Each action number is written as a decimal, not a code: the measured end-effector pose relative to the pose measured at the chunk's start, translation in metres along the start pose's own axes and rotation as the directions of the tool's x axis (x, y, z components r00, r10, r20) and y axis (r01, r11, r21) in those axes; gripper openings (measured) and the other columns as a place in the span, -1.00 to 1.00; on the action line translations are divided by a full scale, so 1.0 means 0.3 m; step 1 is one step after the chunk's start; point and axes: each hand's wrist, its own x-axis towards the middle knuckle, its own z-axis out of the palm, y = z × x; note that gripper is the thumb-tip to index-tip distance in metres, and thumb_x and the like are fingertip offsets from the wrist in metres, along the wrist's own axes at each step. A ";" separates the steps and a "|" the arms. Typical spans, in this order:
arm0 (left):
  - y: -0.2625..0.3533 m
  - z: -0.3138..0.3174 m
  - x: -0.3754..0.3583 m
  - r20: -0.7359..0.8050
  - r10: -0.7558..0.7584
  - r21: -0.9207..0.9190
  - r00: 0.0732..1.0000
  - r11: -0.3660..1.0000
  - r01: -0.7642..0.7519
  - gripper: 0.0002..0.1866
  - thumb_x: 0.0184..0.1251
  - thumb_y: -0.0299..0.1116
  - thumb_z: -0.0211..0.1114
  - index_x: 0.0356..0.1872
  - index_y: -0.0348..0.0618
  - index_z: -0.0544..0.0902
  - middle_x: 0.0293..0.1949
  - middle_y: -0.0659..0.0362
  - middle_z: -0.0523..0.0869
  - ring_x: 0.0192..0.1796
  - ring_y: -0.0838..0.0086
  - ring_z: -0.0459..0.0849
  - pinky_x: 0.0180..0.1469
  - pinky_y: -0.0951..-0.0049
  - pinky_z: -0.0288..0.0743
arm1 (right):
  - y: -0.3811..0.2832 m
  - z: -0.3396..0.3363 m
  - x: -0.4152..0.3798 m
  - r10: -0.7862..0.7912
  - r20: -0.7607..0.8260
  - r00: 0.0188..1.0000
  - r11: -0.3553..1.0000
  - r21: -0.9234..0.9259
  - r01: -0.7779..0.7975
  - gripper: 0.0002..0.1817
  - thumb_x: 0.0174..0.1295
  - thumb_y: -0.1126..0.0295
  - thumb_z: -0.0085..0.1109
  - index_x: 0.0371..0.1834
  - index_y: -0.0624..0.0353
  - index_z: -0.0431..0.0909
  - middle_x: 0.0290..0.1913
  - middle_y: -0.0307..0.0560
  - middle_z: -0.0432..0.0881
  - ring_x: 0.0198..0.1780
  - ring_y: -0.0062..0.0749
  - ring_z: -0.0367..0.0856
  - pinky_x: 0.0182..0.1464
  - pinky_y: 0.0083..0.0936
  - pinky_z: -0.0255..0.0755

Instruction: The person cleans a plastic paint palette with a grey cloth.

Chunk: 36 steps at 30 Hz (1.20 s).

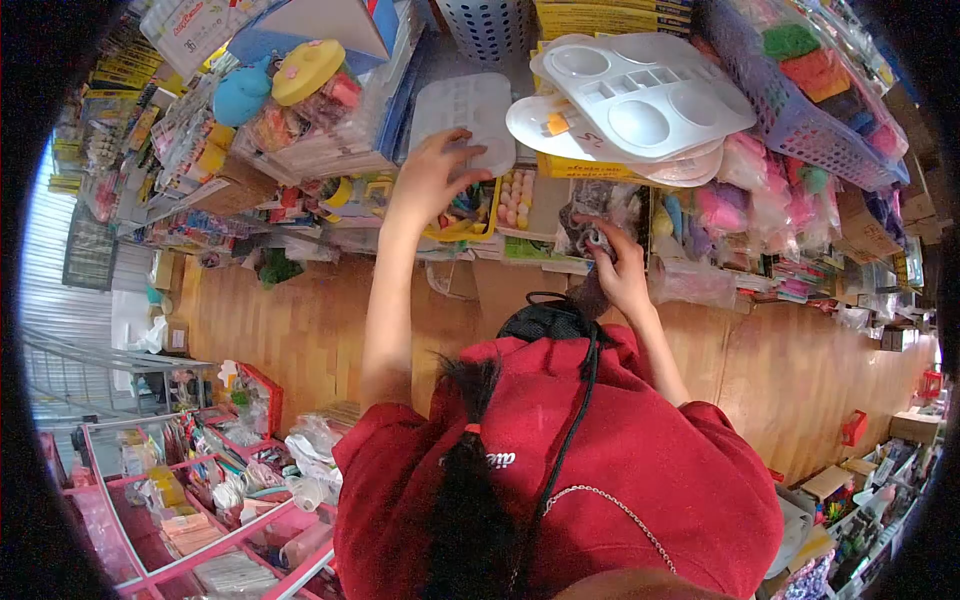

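My left hand (437, 178) has its fingers spread at the near edge of a translucent plastic case (465, 112), above a yellow tray (462, 226) of small items. My right hand (617, 262) is closed around something small, dark and silvery (599, 240) beside a clear plastic bag (610, 200). Between the hands sits a pack of round pinkish beads or balls (515, 198). White paint palettes (640, 100) are stacked on yellow packs beyond my right hand.
A purple basket (800, 110) of colourful bags stands at the right. Blue and yellow lidded items (308, 72) top boxes at the left. A perforated basket (485, 25) is at the back. Pink-framed bins (150, 575) lie lower left, a red basket (854, 428) lower right.
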 end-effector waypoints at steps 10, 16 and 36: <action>0.030 -0.032 0.037 -0.028 0.135 -0.078 0.990 0.988 -0.137 -0.80 0.14 -0.27 0.27 -0.29 -0.16 0.61 -0.13 0.11 0.61 -0.05 0.19 0.53 -0.01 0.26 0.38 | 0.026 0.006 -0.024 -0.001 -0.018 1.000 0.999 -0.039 0.000 -0.57 0.03 0.65 0.01 0.04 0.18 0.50 -0.08 0.14 0.60 -0.03 -0.04 0.58 0.01 -0.40 0.40; 0.001 -0.077 0.099 -0.168 0.047 -0.173 0.985 0.982 -0.076 -0.79 0.26 -0.29 0.20 -0.19 -0.19 0.52 -0.21 0.05 0.61 -0.23 0.14 0.56 -0.15 0.27 0.41 | 0.004 0.003 -0.027 0.052 -0.063 0.997 0.998 -0.016 -0.054 -0.63 0.07 0.61 0.05 0.01 0.27 0.50 -0.11 0.17 0.61 -0.03 -0.06 0.60 -0.01 -0.39 0.42; 0.162 -0.380 0.040 -0.686 -0.447 -0.701 0.574 0.618 -0.357 -0.40 0.10 -0.46 0.40 0.16 -0.36 0.34 -0.13 0.09 0.60 -0.14 0.46 0.60 -0.09 0.50 0.49 | -0.164 0.118 0.001 -0.231 0.286 0.930 0.955 -0.115 0.273 -0.32 -0.17 0.76 -0.01 0.16 0.10 0.41 0.17 0.06 0.46 0.22 -0.08 0.40 0.26 -0.31 0.31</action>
